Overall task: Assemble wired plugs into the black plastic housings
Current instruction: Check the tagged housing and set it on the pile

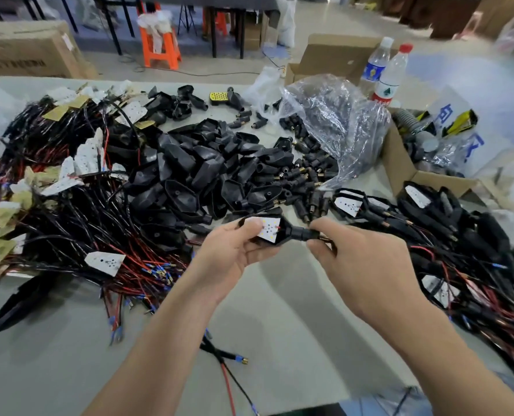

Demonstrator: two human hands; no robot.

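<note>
Left hand (pixel 234 250) grips a black housing (pixel 284 231), right hand (pixel 355 259) pinches its plug (pixel 304 234), above bare table (pixel 279 310) between wire piles (pixel 69 205).

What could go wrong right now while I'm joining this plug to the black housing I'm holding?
Your left hand rests its thumb on the white board in the housing; pressing hard may tilt or scuff it.
Your right hand pinches the plug at the housing's neck; a skewed push might jam it or nip the red wire there.
The trailing wires on the table could snag.
</note>
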